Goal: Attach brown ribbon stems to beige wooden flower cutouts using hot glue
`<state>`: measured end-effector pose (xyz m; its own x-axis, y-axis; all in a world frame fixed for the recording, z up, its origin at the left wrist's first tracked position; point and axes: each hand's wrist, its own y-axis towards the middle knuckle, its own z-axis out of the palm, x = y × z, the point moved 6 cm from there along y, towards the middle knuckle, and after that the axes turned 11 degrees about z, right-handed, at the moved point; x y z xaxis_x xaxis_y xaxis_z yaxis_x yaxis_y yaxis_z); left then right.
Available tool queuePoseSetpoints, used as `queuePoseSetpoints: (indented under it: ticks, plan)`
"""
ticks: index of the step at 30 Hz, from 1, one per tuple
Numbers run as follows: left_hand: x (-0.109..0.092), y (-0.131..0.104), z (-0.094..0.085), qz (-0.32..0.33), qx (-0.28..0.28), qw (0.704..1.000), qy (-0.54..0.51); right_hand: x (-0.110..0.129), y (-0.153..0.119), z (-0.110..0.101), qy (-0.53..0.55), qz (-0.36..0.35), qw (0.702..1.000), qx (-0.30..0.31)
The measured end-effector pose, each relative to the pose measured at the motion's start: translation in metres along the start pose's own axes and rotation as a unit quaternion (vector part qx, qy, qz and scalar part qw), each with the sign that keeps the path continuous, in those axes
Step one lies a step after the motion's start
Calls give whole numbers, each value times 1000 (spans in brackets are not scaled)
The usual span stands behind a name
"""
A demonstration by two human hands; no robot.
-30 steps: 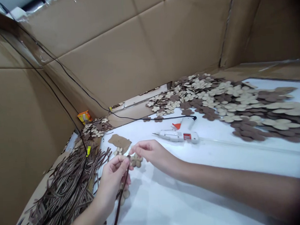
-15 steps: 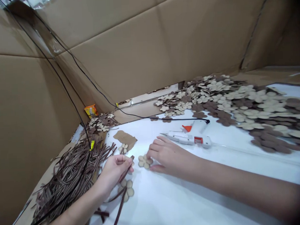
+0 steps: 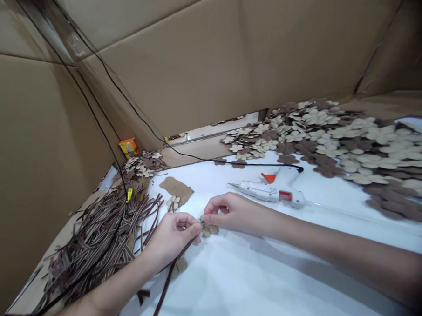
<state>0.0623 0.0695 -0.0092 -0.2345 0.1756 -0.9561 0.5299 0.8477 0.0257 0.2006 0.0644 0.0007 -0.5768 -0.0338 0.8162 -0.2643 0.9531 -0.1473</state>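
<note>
Honestly, all the fine stuff is happening right where the fingertips meet. The left hand has thumb and fingers closed on a brown strip, pinched up near its end, I'd guess because a floppy strip is easier to steer that way. The right hand has its thumb and fingertips bunched at that same end, over a beige flower lying on the white board; can't tell whether it's really gripping anything. The glue gun lies on its side just beyond the right hand, probably so it's a short reach with the nozzle off to the left. Strips are heaped on the left and flowers piled on the right, which likely keeps the middle free for working. As for writing, nothing's legible: the orange packet has printing too small to read, and the yellow tag on the cord shows no readable words.
</note>
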Motion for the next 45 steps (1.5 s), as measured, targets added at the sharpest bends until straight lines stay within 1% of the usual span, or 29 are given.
queuePoseSetpoints:
  ticks: [3, 5, 8, 11, 13, 15, 18, 20, 23, 26, 29, 34, 39, 43, 45]
  plan:
    - [-1, 2, 4, -10, 6, 1000, -1, -8, 3, 5, 37, 12, 999, 22]
    - [-2, 3, 6, -27, 6, 1000, 4, -12, 5, 7, 52, 17, 998, 24]
    - [-1, 3, 7, -53, 1, 998, 14, -15, 6, 7, 59, 24, 998, 12]
    - [3, 3, 6, -87, -1, 996, 24, -12, 4, 6, 52, 28, 998, -5]
    - [6, 4, 5, -95, 10, 995, 22, -7, 1, 4, 43, 25, 999, -19]
    - [8, 5, 5, -91, 30, 995, 11, -3, -2, 3, 33, 28, 999, -33]
    - [14, 4, 4, -98, 54, 994, 6, -3, -3, 4, 23, 50, 998, -36]
    - [17, 4, 3, -114, 52, 992, 12, -5, -2, 7, 28, 59, 998, -25]
    - [17, 3, 2, -135, 33, 990, 27, -9, 2, 11, 56, 62, 996, -6]
    - [16, 4, 2, -149, 18, 987, 48, -14, 6, 13, 70, 71, 995, -2]
    - [17, 5, 3, -158, 13, 985, 64, -16, 8, 14, 61, 74, 995, -2]
    - [19, 5, 4, -151, 19, 986, 74, -14, 8, 12, 33, 76, 997, -9]
    - [22, 6, 1, -161, 15, 982, 98, -9, 7, 10, -19, 68, 997, -18]
    - [31, 9, 0, -186, 39, 978, 92, -7, 7, 9, -35, 60, 997, -21]
    - [33, 11, 0, -190, 42, 977, 91, -7, 7, 9, -37, 61, 997, -23]
